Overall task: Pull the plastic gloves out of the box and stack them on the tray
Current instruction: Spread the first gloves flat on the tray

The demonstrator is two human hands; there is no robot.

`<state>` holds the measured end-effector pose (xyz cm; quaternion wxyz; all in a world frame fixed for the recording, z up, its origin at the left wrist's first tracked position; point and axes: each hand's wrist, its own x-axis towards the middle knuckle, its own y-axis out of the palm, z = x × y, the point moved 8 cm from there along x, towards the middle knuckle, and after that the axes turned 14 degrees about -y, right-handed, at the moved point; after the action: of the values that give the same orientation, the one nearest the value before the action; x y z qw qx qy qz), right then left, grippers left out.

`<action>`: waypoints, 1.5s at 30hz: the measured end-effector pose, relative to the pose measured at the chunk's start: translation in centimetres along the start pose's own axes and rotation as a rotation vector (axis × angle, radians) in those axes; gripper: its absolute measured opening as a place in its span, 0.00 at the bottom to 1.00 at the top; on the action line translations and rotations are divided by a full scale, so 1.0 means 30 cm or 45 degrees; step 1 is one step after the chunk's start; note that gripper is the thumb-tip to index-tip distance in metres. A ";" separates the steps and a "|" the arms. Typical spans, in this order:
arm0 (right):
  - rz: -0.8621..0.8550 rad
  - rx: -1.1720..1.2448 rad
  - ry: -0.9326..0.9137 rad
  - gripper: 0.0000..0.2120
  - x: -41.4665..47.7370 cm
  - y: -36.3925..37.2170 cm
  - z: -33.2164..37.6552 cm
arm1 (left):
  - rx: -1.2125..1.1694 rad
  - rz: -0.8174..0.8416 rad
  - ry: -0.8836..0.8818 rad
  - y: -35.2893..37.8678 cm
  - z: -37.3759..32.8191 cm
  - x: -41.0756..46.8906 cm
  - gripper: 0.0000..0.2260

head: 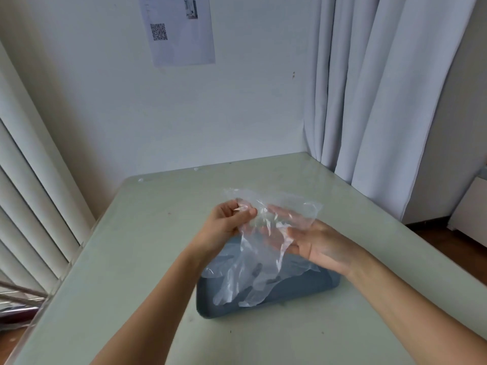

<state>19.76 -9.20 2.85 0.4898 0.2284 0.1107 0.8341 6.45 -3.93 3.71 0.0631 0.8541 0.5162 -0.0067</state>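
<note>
A clear plastic glove (pixel 279 209) hangs in the air above a grey-blue tray (pixel 311 288) on the pale green table. My left hand (pixel 226 222) pinches the glove's upper left edge between thumb and fingers. My right hand (pixel 316 241) lies flat under the glove, palm up, fingers straight and partly veiled by the film. More clear gloves (pixel 237 283) lie in a loose pile on the tray. The glove box is not in view.
The table (pixel 131 259) stands in a corner, with a wall behind and white curtains (pixel 369 88) at the right. A radiator-like ribbed panel (pixel 26 206) runs along the left. A printed sheet (pixel 181 30) hangs on the wall.
</note>
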 end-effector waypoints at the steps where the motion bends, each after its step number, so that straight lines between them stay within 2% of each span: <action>1: -0.011 -0.024 0.018 0.33 0.001 -0.016 0.009 | 0.120 -0.019 0.014 -0.010 -0.029 -0.016 0.07; 3: -0.044 -0.055 0.045 0.37 0.012 -0.047 0.029 | 0.316 -0.010 0.015 -0.019 -0.079 -0.043 0.07; 5: -0.082 -0.071 0.078 0.33 0.025 -0.056 0.048 | 0.457 0.039 -0.035 -0.018 -0.103 -0.057 0.08; 8: -0.245 -0.334 0.142 0.14 0.044 -0.087 0.044 | 0.674 0.048 -0.243 -0.037 -0.076 -0.047 0.07; 10: -0.368 -0.514 0.200 0.06 0.047 -0.124 0.013 | 0.823 -0.015 -0.390 -0.073 -0.025 -0.025 0.08; 15: -0.501 -1.036 0.349 0.04 0.031 -0.252 -0.083 | 1.096 -0.148 -0.658 -0.159 0.120 0.021 0.13; 19: -0.492 -1.289 0.450 0.10 0.041 -0.311 -0.139 | 1.340 -0.308 -0.771 -0.226 0.160 0.039 0.12; 22: -0.468 -1.395 0.478 0.08 0.053 -0.318 -0.155 | 1.705 -0.619 -0.665 -0.271 0.097 0.036 0.12; 24: -0.490 -1.435 0.454 0.07 0.060 -0.324 -0.155 | 1.822 -0.843 -0.407 -0.230 0.033 0.016 0.14; 25: -0.499 -1.445 0.444 0.07 0.063 -0.326 -0.156 | 1.803 -0.869 -0.256 -0.183 0.018 0.007 0.15; 26: -0.508 -1.440 0.437 0.08 0.064 -0.328 -0.157 | 1.761 -0.837 -0.119 -0.123 0.016 -0.002 0.15; 28: -0.528 -1.419 0.446 0.08 0.060 -0.335 -0.161 | 1.711 -0.621 0.037 0.005 0.064 -0.010 0.16; 31: -0.535 -1.442 0.461 0.08 0.058 -0.333 -0.154 | 1.808 -0.218 -0.012 0.121 0.209 0.013 0.20; 34: -0.527 -1.490 0.475 0.07 0.056 -0.322 -0.139 | 1.941 0.012 -0.065 0.138 0.311 0.053 0.25; 40: -0.485 -1.466 0.480 0.13 0.053 -0.330 -0.125 | 1.951 0.123 -0.049 0.132 0.343 0.075 0.26; 42: -0.443 -1.678 0.493 0.18 0.056 -0.334 -0.100 | 1.957 0.114 -0.046 0.126 0.346 0.079 0.27; 45: -0.434 -1.954 0.517 0.19 0.044 -0.331 -0.055 | 1.974 0.091 -0.076 0.112 0.350 0.083 0.29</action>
<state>26.02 -3.05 -2.30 0.6007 -0.3470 -0.3721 0.6167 11.13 -4.48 -6.57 -0.5385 0.6698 0.3342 -0.3869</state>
